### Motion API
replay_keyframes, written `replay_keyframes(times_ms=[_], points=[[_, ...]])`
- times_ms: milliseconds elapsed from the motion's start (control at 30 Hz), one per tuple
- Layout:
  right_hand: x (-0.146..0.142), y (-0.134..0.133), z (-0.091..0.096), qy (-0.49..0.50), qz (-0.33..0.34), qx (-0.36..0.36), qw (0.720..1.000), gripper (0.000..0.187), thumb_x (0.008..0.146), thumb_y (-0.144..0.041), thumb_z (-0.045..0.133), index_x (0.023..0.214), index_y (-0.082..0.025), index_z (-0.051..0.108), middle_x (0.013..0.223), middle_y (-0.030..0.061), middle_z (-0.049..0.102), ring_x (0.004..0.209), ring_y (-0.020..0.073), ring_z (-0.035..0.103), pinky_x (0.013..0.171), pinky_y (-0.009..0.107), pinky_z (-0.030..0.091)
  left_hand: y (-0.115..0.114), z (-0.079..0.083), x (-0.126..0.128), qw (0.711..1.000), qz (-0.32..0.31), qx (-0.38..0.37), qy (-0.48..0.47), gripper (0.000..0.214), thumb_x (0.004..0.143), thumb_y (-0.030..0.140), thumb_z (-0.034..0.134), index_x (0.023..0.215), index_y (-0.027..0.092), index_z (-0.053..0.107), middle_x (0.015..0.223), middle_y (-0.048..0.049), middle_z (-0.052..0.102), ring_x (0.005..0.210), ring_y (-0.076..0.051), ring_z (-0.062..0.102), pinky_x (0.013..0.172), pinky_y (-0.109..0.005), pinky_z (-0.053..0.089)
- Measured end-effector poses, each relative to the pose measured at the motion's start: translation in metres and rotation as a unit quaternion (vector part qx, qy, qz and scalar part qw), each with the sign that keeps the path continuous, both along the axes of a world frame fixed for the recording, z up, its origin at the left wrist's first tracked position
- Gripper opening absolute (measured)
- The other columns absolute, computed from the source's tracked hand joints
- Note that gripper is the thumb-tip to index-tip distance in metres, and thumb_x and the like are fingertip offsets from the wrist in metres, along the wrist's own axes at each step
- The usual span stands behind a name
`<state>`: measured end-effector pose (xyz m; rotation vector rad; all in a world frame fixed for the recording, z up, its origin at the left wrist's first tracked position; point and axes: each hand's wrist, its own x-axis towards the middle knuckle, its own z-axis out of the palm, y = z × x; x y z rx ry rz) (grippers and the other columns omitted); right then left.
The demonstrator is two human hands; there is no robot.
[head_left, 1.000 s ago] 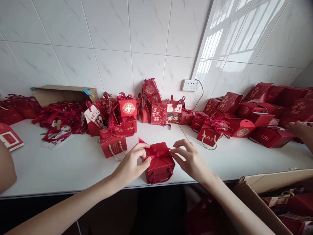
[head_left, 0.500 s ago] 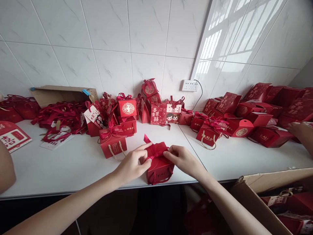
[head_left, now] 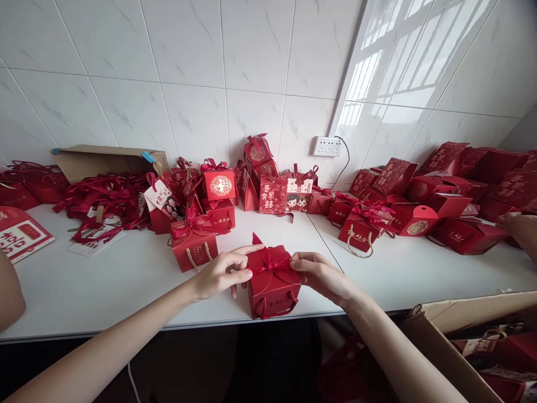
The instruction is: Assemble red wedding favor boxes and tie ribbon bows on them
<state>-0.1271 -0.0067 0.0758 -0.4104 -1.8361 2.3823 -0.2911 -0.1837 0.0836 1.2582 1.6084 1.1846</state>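
A small red gift box [head_left: 272, 288] with a red rope handle stands near the front edge of the white counter [head_left: 126, 280]. A red ribbon [head_left: 271, 261] crosses its folded top. My left hand [head_left: 222, 271] pinches the ribbon's left end at the box's left top edge, index finger stretched out. From the right, my right hand [head_left: 321, 274] pinches the ribbon's other end, fingers curled together. Both hands touch the box top.
Many red gift boxes [head_left: 218, 187] and loose ribbons [head_left: 104, 196] line the back of the counter. A finished box [head_left: 193, 246] stands left of mine. Another person's hand [head_left: 520, 229] is at far right, an arm [head_left: 10, 291] at far left. An open carton [head_left: 474, 341] sits lower right.
My hands have drawn in closer over the box top, and the ribbon ends now lie pulled flatter across it. The box has turned slightly.
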Motion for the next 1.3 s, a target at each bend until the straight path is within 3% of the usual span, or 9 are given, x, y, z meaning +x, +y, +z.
replay_keyframes(times_ms=[100, 333, 467, 533, 667, 800, 900, 1100, 1300], points=[[0.0, 0.003, -0.003, 0.006, -0.005, 0.007, 1.0, 0.025, 0.067, -0.032, 0.07, 0.062, -0.015, 0.052, 0.06, -0.0045, 0.046, 0.056, 0.0076, 0.038, 0.059, 0.024, 0.031, -0.001, 0.0, -0.003, 1.0, -0.021, -0.006, -0.002, 0.043, 0.078, 0.043, 0.061, 0.056, 0.016, 0.036, 0.15, -0.0146, 0.033, 0.069, -0.013, 0.06, 0.049, -0.025, 0.05], [0.007, 0.011, -0.008, 0.007, 0.008, 0.008, 1.0, 0.024, 0.066, -0.032, 0.071, 0.062, -0.016, 0.054, 0.059, -0.0041, 0.046, 0.057, 0.0086, 0.043, 0.062, 0.025, 0.038, -0.001, 0.0, -0.009, 0.998, -0.036, -0.01, 0.047, 0.038, 0.08, 0.041, 0.058, 0.057, 0.017, 0.04, 0.147, -0.0117, 0.036, 0.101, -0.028, 0.06, 0.053, -0.027, 0.049], [0.012, 0.017, -0.013, -0.007, 0.018, 0.019, 1.0, 0.037, 0.07, -0.046, 0.074, 0.067, -0.014, 0.056, 0.067, -0.002, 0.052, 0.064, 0.0095, 0.05, 0.067, 0.026, 0.043, -0.003, 0.006, -0.011, 0.99, -0.045, 0.001, 0.131, 0.031, 0.079, 0.041, 0.057, 0.062, 0.017, 0.047, 0.144, -0.0099, 0.04, 0.115, -0.032, 0.052, 0.064, -0.029, 0.048], [0.013, 0.021, -0.016, -0.037, 0.025, 0.006, 0.999, 0.046, 0.069, -0.058, 0.07, 0.07, -0.014, 0.058, 0.069, -0.0003, 0.055, 0.066, 0.0111, 0.053, 0.067, 0.027, 0.045, -0.003, 0.01, -0.009, 0.984, -0.002, 0.03, 0.176, 0.027, 0.079, 0.044, 0.055, 0.071, 0.019, 0.054, 0.141, -0.0099, 0.043, 0.12, -0.033, 0.048, 0.072, -0.031, 0.048], [0.009, 0.024, -0.019, -0.109, 0.029, -0.003, 0.994, 0.053, 0.069, -0.066, 0.065, 0.077, -0.014, 0.062, 0.076, 0.004, 0.06, 0.067, 0.0145, 0.057, 0.064, 0.029, 0.048, 0.005, 0.019, 0.004, 0.943, 0.098, 0.077, 0.307, 0.021, 0.083, 0.041, 0.052, 0.08, 0.02, 0.058, 0.109, -0.0073, 0.058, 0.108, -0.025, 0.053, 0.09, -0.034, 0.043], [-0.002, 0.021, -0.016, -0.092, -0.004, -0.009, 0.996, 0.048, 0.072, -0.061, 0.066, 0.08, -0.014, 0.064, 0.079, 0.0041, 0.062, 0.069, 0.013, 0.057, 0.069, 0.028, 0.047, 0.019, 0.022, 0.021, 0.919, 0.042, 0.066, 0.385, 0.022, 0.089, 0.034, 0.048, 0.083, 0.021, 0.063, 0.094, -0.005, 0.061, 0.097, -0.022, 0.055, 0.089, -0.034, 0.042], [-0.01, 0.02, -0.012, -0.093, -0.02, -0.02, 0.995, 0.047, 0.069, -0.06, 0.069, 0.079, -0.014, 0.065, 0.077, 0.0031, 0.061, 0.069, 0.0129, 0.055, 0.068, 0.028, 0.045, 0.025, 0.022, 0.03, 0.908, 0.045, 0.049, 0.413, 0.019, 0.088, 0.034, 0.051, 0.084, 0.021, 0.064, 0.091, -0.0047, 0.062, 0.093, -0.022, 0.055, 0.085, -0.036, 0.043], [-0.023, 0.025, -0.006, -0.016, -0.021, 0.07, 0.997, 0.038, 0.066, -0.051, 0.074, 0.072, -0.015, 0.063, 0.075, 0.0016, 0.06, 0.073, 0.0132, 0.052, 0.072, 0.029, 0.04, 0.027, 0.024, 0.035, 0.916, 0.055, 0.039, 0.396, 0.014, 0.085, 0.031, 0.054, 0.082, 0.02, 0.062, 0.091, -0.0033, 0.062, 0.093, -0.021, 0.058, 0.083, -0.034, 0.047], [-0.037, 0.024, 0.006, 0.022, -0.052, 0.206, 0.977, 0.033, 0.07, -0.047, 0.068, 0.068, -0.017, 0.056, 0.072, -0.0009, 0.057, 0.072, 0.0127, 0.049, 0.075, 0.03, 0.037, 0.023, 0.021, 0.027, 0.932, 0.032, 0.02, 0.36, 0.013, 0.084, 0.027, 0.053, 0.089, 0.021, 0.064, 0.106, -0.0033, 0.057, 0.082, -0.017, 0.062, 0.079, -0.032, 0.049]])
